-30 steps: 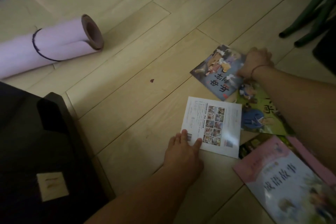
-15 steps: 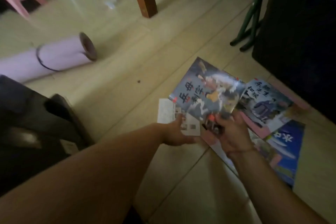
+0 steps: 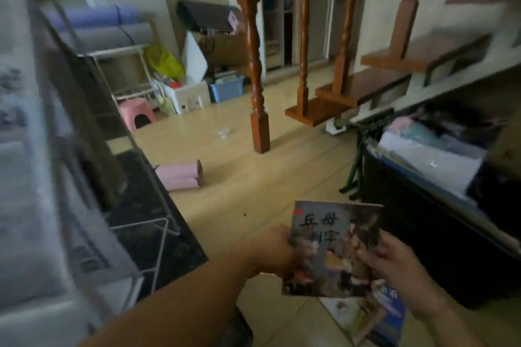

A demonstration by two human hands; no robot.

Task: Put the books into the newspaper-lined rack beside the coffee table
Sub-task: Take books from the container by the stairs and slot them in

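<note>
A thin picture book (image 3: 332,245) with a dark illustrated cover is lifted off the floor at the lower middle. My left hand (image 3: 270,251) grips its left edge and my right hand (image 3: 394,265) holds its right edge. Below it, other books (image 3: 375,318) lie on the floor, one with a blue cover. A white wire rack (image 3: 146,251) stands at the left next to a dark coffee table (image 3: 141,186); its lining is too blurred to make out.
A rolled pink mat (image 3: 180,176) lies on the wooden floor ahead. A wooden post (image 3: 258,121) and stair treads stand beyond it. A dark bin (image 3: 423,205) piled with things sits at the right. A pink stool (image 3: 138,114) and storage boxes are far back.
Both hands have lifted the dark-covered book off the floor. The view has swung upward from the floor to the room, and the white book is out of sight.
</note>
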